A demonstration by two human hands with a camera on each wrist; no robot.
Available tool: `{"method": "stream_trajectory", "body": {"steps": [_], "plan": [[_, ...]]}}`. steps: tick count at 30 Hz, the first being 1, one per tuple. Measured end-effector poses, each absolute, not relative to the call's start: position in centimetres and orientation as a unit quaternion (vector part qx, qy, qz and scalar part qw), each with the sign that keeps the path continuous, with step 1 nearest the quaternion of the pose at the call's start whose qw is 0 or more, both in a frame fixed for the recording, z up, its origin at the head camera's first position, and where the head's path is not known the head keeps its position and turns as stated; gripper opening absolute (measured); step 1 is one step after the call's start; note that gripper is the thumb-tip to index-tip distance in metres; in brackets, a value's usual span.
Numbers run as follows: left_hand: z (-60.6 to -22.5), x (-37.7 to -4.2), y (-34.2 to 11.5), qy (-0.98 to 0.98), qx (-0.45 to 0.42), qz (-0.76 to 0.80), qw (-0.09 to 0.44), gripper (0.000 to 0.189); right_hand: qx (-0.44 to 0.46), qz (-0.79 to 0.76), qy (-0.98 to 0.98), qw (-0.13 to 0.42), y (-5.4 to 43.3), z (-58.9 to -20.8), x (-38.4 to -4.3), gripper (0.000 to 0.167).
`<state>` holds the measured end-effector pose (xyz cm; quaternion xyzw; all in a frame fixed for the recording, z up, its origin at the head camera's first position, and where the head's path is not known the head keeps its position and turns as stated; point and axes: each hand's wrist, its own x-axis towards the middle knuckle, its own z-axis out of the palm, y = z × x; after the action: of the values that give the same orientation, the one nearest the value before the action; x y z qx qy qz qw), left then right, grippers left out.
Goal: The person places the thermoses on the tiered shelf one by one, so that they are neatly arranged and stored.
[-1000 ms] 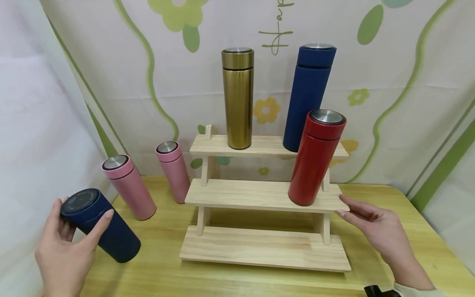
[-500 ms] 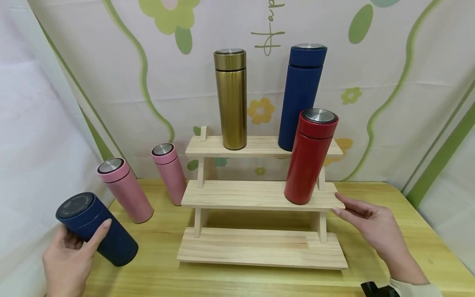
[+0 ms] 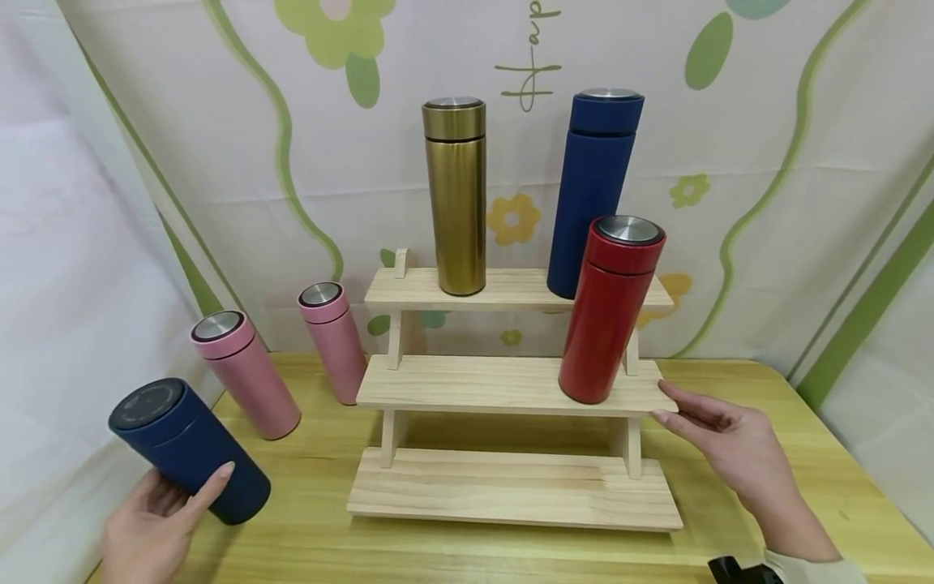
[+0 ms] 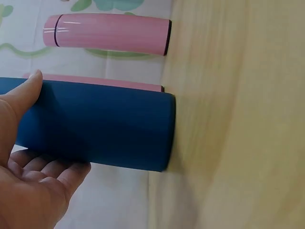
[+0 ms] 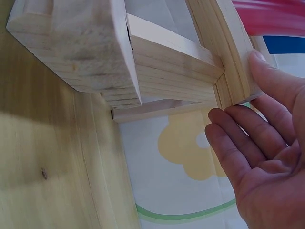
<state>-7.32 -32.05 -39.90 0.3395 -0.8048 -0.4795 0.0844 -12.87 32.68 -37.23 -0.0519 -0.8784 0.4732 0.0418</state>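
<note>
A dark blue thermos bottle (image 3: 197, 454) stands on the table at the left of the head view. My left hand (image 3: 156, 519) is round its lower half. In the left wrist view the thumb lies along one side of the blue thermos (image 4: 105, 126) and the fingers of the left hand (image 4: 35, 186) along the other. My right hand (image 3: 737, 450) pinches the right end of the middle step of a three-tier wooden display stand (image 3: 467, 381). A red thermos (image 3: 611, 316) stands near that end. On the top step are a gold thermos (image 3: 456, 203) and a tall blue one (image 3: 594, 186).
Two pink thermoses stand on the table left of the stand: the nearer pink one (image 3: 251, 381) behind the dark blue thermos, the farther pink one (image 3: 336, 349) beside the middle step. A patterned cloth (image 3: 350, 162) hangs behind the wooden table (image 3: 306, 503).
My left hand has slid down the dark blue thermos from its lid to its lower body. The thermos stays in place. My right hand keeps hold of the stand, and the head view shifted slightly.
</note>
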Motion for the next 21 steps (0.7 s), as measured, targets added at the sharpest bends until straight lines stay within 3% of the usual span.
{"method": "stream_trajectory", "body": {"steps": [21], "plan": [[-40.84, -7.29, -32.20, -0.812, 0.338, -0.475, 0.033, 0.124, -0.052, 0.477, -0.876, 0.050, 32.70, -37.40, -12.84, 0.063]]}}
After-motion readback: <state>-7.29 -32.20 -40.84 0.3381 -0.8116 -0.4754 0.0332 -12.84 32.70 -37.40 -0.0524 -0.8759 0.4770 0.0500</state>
